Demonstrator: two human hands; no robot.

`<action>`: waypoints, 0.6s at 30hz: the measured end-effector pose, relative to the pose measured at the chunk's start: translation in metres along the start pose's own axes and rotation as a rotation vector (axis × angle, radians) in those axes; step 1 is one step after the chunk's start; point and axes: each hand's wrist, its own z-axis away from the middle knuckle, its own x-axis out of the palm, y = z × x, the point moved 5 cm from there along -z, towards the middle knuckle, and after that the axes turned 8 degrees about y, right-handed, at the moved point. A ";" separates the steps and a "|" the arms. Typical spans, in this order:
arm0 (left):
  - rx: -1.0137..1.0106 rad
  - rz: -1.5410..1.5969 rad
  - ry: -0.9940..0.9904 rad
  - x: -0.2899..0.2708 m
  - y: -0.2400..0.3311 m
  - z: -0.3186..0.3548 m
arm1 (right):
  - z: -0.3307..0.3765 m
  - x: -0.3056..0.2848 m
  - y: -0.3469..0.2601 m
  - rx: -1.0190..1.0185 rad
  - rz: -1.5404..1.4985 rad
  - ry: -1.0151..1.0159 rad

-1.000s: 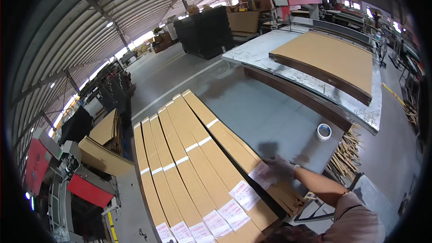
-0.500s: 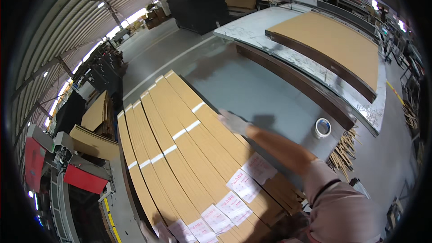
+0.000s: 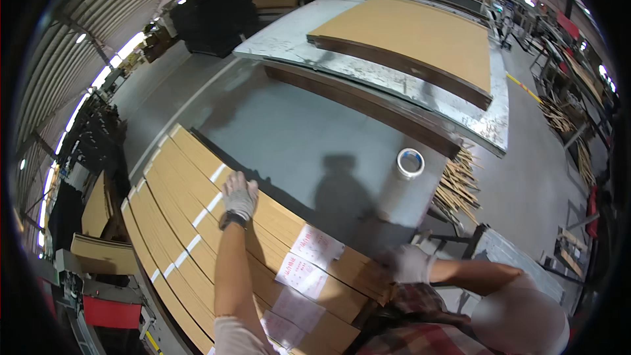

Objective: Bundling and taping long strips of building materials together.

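Hands on long cardboard boxes: left hand flat, open grip; right hand clasping end edge.

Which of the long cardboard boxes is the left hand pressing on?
The left hand lies flat on the rightmost box, the one along the bare grey table; the other boxes lie further left, untouched.

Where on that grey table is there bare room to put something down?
The grey table is bare between the long cardboard boxes and the brown ledge, left of the tape roll. It is crowded where the gloved left hand and right hand touch the boxes.
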 end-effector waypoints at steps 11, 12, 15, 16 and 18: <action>-0.014 0.011 -0.093 0.008 0.016 -0.005 | -0.003 -0.026 0.000 0.024 -0.341 -0.225; -0.020 -0.041 -0.083 0.009 0.011 -0.003 | 0.000 -0.021 0.003 0.006 -0.338 -0.229; -0.066 -0.100 -0.130 -0.001 0.009 -0.012 | -0.017 0.000 0.028 -0.153 -0.565 -0.136; -0.078 -0.095 -0.096 0.002 0.004 -0.006 | -0.031 0.025 0.046 -0.452 -0.272 -0.141; -0.094 -0.207 -0.067 -0.002 0.018 0.022 | -0.064 0.010 0.022 -0.310 -0.758 -0.199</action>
